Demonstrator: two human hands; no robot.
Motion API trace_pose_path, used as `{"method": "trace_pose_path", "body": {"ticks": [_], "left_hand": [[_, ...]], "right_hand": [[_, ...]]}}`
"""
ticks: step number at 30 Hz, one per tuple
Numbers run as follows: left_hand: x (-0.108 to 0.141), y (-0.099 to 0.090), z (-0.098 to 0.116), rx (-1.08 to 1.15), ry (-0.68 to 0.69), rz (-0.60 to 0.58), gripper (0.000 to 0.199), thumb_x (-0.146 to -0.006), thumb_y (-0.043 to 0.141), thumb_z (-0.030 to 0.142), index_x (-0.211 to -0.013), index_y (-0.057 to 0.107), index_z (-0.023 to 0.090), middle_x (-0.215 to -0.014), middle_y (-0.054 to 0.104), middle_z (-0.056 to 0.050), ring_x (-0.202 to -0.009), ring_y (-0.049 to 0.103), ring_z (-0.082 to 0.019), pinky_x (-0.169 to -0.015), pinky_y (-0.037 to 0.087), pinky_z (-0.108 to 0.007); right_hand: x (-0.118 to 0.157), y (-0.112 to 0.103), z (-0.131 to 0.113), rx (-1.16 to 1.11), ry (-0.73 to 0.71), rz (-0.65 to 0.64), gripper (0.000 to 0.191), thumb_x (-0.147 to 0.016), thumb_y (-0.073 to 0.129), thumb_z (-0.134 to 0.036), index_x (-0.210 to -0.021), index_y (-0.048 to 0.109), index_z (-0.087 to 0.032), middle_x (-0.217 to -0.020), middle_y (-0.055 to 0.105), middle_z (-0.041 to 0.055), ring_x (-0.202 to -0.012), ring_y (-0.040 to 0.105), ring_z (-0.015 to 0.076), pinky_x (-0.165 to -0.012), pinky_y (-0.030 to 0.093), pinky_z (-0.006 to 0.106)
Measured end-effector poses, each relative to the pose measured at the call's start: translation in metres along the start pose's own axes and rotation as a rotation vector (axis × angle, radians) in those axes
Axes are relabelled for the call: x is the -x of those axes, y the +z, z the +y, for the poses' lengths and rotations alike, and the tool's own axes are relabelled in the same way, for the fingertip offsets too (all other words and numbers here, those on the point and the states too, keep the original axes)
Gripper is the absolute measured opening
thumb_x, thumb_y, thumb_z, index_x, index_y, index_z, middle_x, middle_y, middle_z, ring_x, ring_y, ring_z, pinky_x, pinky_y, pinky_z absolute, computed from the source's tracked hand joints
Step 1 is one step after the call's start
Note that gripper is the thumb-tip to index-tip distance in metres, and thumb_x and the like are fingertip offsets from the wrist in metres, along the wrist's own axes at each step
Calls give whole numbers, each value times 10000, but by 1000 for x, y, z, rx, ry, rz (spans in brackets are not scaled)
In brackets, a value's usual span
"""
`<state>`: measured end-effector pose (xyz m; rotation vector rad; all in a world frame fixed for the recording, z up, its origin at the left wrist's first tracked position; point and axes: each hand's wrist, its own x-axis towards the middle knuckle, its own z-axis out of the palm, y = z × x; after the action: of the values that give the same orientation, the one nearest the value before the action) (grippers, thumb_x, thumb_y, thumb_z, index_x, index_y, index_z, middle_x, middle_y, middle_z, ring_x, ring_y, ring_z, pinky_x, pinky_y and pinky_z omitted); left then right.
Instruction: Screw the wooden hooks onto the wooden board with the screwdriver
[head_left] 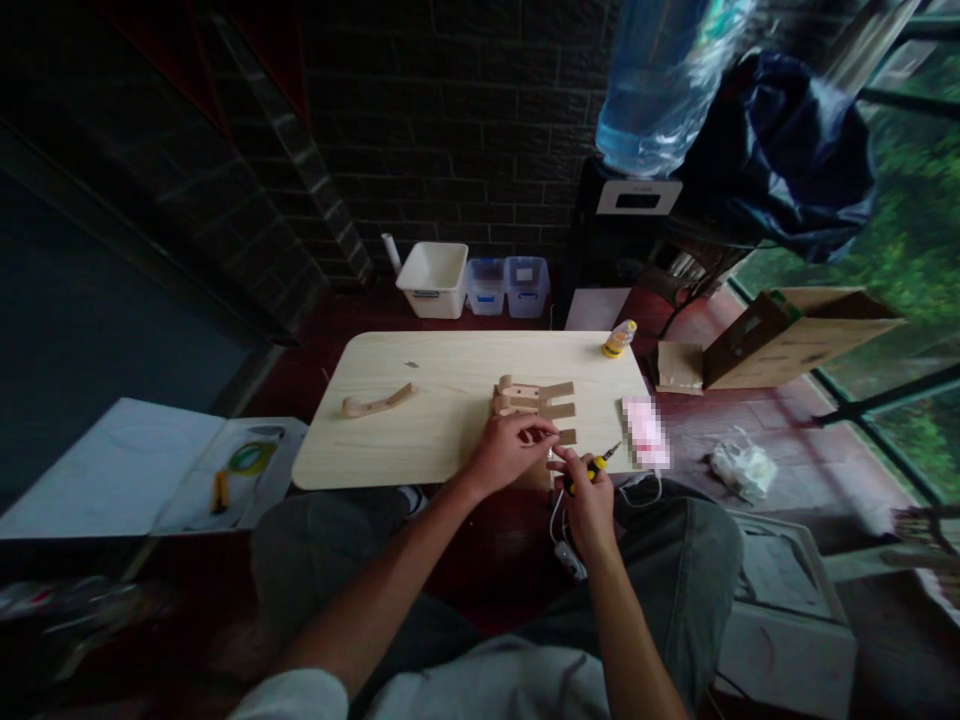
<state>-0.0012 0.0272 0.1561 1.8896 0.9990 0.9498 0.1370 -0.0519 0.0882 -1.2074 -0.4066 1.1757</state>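
Observation:
A wooden piece with several prongs (556,411), like a hook rack, lies at the right half of the pale wooden table (450,360). My left hand (508,447) is over its near end, thumb and fingertips drawn together in a pinch; whatever is between them is too small to make out. Close beside it, my right hand (590,500) grips a yellow-and-black screwdriver (596,468), its tip pointing away to the right. Fingertips of both hands nearly meet. A loose curved wooden hook (379,402) rests at the table's left.
A clear bottle with yellow ends (619,339) stands at the far right corner. A pink item (645,432) with a white cable lies on the right edge. Plastic bins (433,280) sit behind the table. An open toolbox (232,475) is at left, a cardboard box (795,335) at right.

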Motion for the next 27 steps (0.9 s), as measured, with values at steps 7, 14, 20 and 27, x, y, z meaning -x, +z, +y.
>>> {"method": "trace_pose_path", "body": {"ticks": [7,14,20,27], "left_hand": [[56,49,-25,44,-199,247,72,-878,696,189,-925,744,217,-894,790,-25,-769,744,-156,-726,606,-272],[60,49,-32,-262,-220,201,131,-892,677,181,-985,720,264,-993,803,-1,-939,762,-185,-857,598,-304],[61,48,-49,-187,-217,364,166,-987,602,313,-1115,695,263,-1091,793,-56,-981,760,-205,-847,615,-334],[56,33,-51,-205,-166,566,146,-974,639,341,-1055,705,240,-1057,758,-64,-923,715,-179,-835,593,-322]], "right_hand": [[-4,-8,13,157,-136,-91,484,-774,818,-477,-698,397,-250,-643,553,-61,-594,531,124,-584,448,246],[-5,-10,10,343,-219,-175,454,-798,799,-495,-679,444,-238,-875,733,54,-828,654,196,-743,502,296],[-18,-15,8,306,-243,-29,371,-857,749,-461,-695,513,-225,-1018,751,87,-937,672,217,-839,499,333],[-43,-20,24,275,-308,158,393,-810,780,-441,-687,468,-235,-909,667,39,-901,622,194,-829,491,313]]}}
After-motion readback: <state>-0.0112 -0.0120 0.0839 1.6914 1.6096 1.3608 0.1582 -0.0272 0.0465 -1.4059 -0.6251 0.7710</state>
